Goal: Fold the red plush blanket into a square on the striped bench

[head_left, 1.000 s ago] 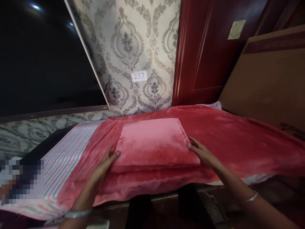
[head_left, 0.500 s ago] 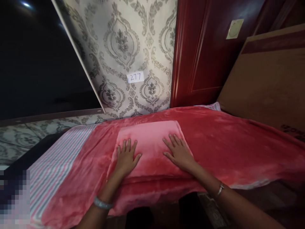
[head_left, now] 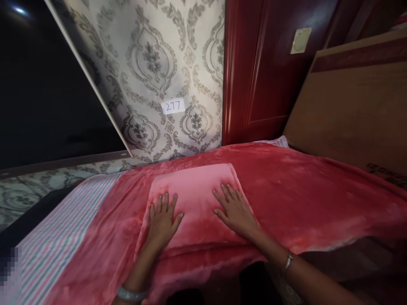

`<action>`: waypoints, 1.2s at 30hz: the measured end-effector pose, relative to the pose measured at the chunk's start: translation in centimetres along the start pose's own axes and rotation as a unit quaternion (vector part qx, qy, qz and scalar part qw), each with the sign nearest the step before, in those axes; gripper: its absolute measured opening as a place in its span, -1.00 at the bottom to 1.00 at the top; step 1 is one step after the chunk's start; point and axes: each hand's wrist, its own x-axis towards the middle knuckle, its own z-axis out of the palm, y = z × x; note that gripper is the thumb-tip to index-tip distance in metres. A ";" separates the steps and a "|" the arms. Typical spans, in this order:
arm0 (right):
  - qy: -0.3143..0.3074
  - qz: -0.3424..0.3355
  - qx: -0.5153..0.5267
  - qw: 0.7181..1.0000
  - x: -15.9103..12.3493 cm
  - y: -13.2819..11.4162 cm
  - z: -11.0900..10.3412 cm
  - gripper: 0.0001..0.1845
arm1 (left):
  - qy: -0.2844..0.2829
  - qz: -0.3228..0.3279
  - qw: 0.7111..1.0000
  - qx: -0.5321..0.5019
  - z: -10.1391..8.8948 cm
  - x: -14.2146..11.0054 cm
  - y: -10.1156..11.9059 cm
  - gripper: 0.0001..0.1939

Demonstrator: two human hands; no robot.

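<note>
A folded pink-red plush cloth [head_left: 193, 186] lies flat on a larger red plush blanket [head_left: 305, 190]. My left hand [head_left: 163, 220] rests on the folded cloth near its left edge, palm down with the fingers spread. Near the right edge, my right hand [head_left: 235, 212] lies on the same cloth, also flat with fingers apart. Neither hand grips anything. The undersides of both palms are hidden.
Striped fabric [head_left: 66, 224] shows at the left under the blanket. Behind stand a patterned wall [head_left: 193, 76] with a paper label [head_left: 173, 106] reading 277, and a dark screen [head_left: 47, 97]. A red wooden panel [head_left: 270, 76] and a large cardboard box [head_left: 356, 106] are at the right.
The camera view has shifted slightly, so the surroundings appear further left. Both hands stay spread on the folded cloth, in nearly the same places on it.
</note>
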 end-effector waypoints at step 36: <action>-0.082 -0.046 0.007 0.996 12.3 7.3 0.6 -0.34 | 0.011 0.268 0.960 -0.083 2.7 -5.0 13.7 -0.21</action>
